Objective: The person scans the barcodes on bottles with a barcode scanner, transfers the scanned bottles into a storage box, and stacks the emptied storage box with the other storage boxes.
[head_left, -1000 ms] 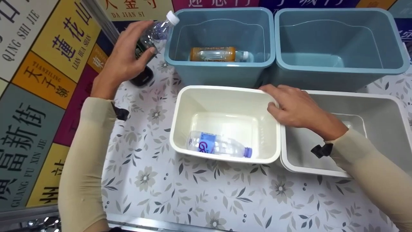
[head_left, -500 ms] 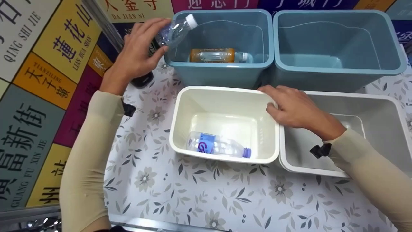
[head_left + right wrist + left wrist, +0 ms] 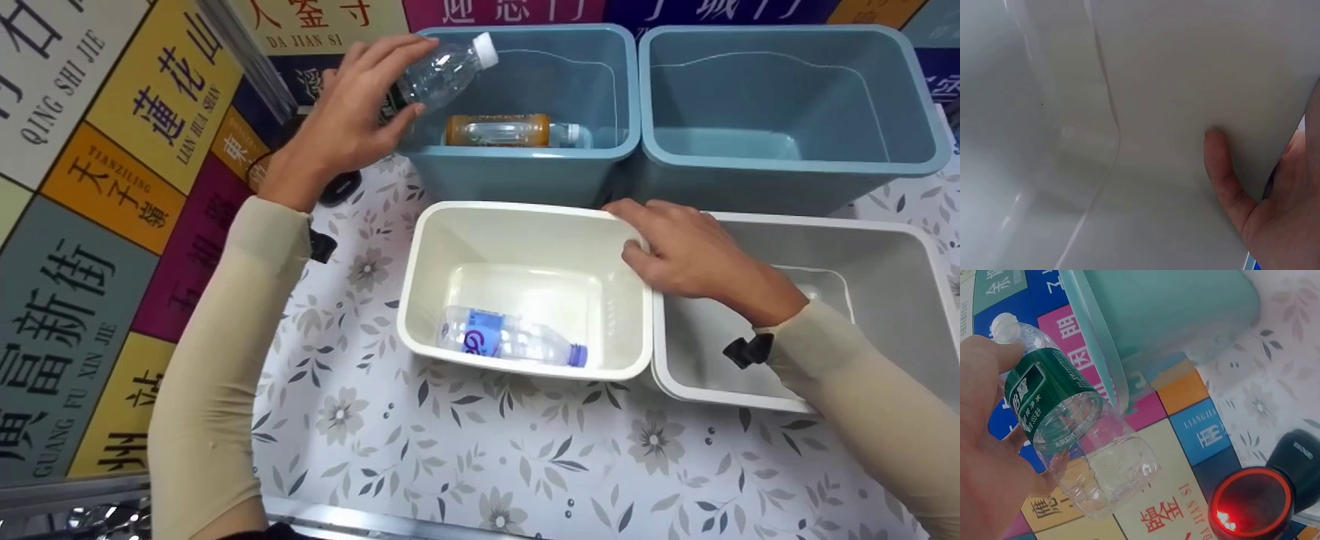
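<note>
My left hand [image 3: 367, 112] grips a clear plastic bottle [image 3: 448, 75] with a white cap. Its green label [image 3: 1044, 391] shows in the left wrist view. In the head view the capped end reaches over the left blue bin [image 3: 525, 151], where an orange-labelled bottle [image 3: 499, 130] lies on its side. My right hand [image 3: 686, 251] holds the cream bin [image 3: 525, 210] by its back right corner. In the right wrist view the thumb [image 3: 1221, 169] presses against a pale inner wall; the other fingers are mostly hidden. A blue-labelled bottle [image 3: 514, 339] lies in the cream bin.
A second blue bin [image 3: 787, 161] stands at the back right, with a grey bin [image 3: 907, 300] in front of it. A black object [image 3: 341, 187] stands at the left; its ring [image 3: 1266, 472] glows red. Signs [image 3: 97, 300] line the left and back. The tablecloth [image 3: 450, 450] is floral.
My left hand has carried the clear bottle rightward from beside the left blue bin to over its left rim. The right hand and the bins have stayed about where they were.
</note>
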The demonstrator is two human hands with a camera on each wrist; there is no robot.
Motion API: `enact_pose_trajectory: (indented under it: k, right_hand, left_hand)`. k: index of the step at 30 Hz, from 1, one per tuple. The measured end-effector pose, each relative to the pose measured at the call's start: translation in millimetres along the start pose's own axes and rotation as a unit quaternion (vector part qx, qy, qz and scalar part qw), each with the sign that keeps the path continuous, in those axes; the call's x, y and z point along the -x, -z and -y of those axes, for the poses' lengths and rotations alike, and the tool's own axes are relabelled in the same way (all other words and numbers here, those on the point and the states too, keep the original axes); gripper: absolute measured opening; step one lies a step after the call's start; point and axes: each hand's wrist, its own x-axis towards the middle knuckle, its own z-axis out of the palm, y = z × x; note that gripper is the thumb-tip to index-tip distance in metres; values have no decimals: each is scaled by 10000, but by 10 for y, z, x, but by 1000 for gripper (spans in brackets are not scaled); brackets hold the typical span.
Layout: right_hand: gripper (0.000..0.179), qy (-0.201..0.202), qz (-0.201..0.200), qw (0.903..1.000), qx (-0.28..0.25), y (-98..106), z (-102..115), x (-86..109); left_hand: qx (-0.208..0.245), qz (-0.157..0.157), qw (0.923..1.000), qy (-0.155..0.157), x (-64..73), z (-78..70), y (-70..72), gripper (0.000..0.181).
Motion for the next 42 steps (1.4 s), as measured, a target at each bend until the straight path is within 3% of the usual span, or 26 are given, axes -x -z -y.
enact_pose_trajectory:
  k: [13, 20, 42]
  right_hand:
    - [50, 42, -70, 10000, 24, -2, -10, 3]
    - [50, -7, -60, 10000, 57, -11, -21, 16]
    - [50, 63, -40, 10000, 40, -6, -20, -9]
  left_hand:
    - [-108, 117, 9997, -191, -244, -276, -110, 59]
    - [-160, 141, 9984, -516, -382, -406, -171, 59]
    - [-293, 336, 9981, -419, -552, -479, -267, 59]
